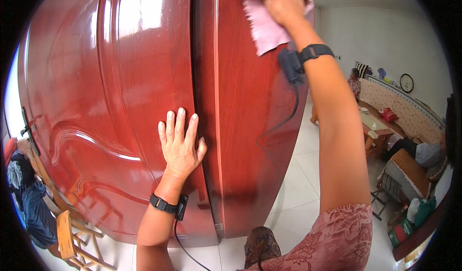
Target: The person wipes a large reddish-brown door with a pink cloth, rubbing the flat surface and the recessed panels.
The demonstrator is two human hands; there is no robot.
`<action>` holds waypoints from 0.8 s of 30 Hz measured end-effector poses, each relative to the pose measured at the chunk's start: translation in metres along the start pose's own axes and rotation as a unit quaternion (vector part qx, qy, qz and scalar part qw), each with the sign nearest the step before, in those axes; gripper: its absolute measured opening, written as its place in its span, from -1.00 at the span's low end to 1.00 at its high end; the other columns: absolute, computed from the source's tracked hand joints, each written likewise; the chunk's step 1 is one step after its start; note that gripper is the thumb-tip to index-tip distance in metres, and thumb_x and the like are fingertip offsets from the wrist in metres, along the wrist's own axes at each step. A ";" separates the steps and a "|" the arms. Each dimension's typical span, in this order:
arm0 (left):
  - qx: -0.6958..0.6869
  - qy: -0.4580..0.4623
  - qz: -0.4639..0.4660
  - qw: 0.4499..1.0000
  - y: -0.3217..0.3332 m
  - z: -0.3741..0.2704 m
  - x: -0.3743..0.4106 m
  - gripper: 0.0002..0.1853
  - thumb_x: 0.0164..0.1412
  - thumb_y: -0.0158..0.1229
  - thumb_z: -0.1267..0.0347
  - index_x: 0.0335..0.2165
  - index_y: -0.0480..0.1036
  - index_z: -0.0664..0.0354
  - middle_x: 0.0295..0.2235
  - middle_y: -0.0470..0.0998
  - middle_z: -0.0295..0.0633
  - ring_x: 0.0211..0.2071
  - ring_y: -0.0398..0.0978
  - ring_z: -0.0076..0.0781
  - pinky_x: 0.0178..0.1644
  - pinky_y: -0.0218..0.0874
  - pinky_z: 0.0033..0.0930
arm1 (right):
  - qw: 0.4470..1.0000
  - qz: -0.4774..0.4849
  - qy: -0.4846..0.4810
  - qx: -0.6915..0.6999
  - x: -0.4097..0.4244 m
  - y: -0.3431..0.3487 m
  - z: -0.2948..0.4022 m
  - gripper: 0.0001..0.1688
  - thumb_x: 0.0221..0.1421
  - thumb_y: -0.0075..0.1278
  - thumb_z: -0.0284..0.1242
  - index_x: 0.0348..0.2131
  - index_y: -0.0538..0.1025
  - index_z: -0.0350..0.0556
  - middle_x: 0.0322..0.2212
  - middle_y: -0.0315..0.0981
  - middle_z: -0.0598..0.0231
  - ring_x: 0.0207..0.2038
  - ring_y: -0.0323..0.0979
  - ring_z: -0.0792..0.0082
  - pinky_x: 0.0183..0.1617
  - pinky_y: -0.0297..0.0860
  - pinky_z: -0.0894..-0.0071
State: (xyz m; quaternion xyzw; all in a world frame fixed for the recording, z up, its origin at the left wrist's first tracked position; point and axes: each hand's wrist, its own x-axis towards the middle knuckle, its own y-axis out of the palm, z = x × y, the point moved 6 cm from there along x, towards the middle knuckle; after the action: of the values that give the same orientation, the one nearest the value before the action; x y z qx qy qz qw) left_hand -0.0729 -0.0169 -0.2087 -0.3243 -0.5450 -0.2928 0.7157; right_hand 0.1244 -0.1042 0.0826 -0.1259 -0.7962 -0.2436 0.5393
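My left hand (182, 144) lies flat with spread fingers on a glossy red-brown wooden door (155, 79), close to its vertical edge. To the right of a dark gap stands a smooth wooden panel (249, 126) of the same colour, perhaps the door frame. High on that panel, my right hand (287, 4) presses a pink cloth (269, 36) against the surface. Part of the cloth is cut off by the top of the view, and the hand is slightly blurred. Each wrist wears a black strap with a small device and a cable.
A wooden stool (65, 235) stands at lower left, beside a person in dark blue clothes (32, 198). At right are a long patterned sofa (400, 101), a low table (375, 126), a wicker-backed chair (408, 170) and another person (355, 83). Pale floor tiles (299, 184) run between.
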 end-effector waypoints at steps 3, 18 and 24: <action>0.003 -0.004 0.011 1.000 0.000 0.001 -0.004 -0.35 -0.22 0.03 0.31 -0.04 0.14 0.15 0.03 0.06 0.03 0.09 -0.09 0.02 0.13 -0.39 0.00 | 0.996 -0.081 0.030 0.017 -0.022 -0.003 -0.049 -0.40 -0.03 -0.28 -0.12 0.00 0.16 0.06 -0.05 0.10 -0.01 0.05 0.01 0.10 0.03 0.01 0.05; 0.024 0.005 0.016 1.000 0.005 -0.005 0.002 -0.33 -0.20 0.03 0.30 -0.02 0.10 0.15 0.05 0.01 0.03 0.10 -0.14 -0.01 0.12 -0.39 -0.01 | 0.988 -0.051 -0.026 0.144 -0.048 -0.018 0.118 -0.41 -0.24 -0.24 -0.38 -0.09 0.26 -0.08 -0.10 0.22 0.18 -0.18 0.32 0.21 -0.26 0.30 0.20; 0.041 0.013 0.016 0.999 0.006 -0.002 -0.003 -0.34 -0.14 0.01 0.26 0.00 0.09 0.16 0.06 -0.01 0.00 0.11 -0.15 -0.04 0.13 -0.39 -0.04 | 0.963 0.189 0.134 0.137 -0.099 -0.010 0.008 -0.41 -0.22 -0.19 -0.40 -0.08 0.22 -0.10 -0.32 0.28 0.04 -0.28 0.25 0.08 -0.23 0.17 0.10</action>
State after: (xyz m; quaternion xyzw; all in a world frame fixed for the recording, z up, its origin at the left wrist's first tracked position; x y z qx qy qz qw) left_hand -0.0680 -0.0146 -0.2126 -0.2993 -0.5418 -0.2634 0.7399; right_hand 0.1516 -0.1023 -0.0135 -0.1653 -0.7037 -0.0405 0.6898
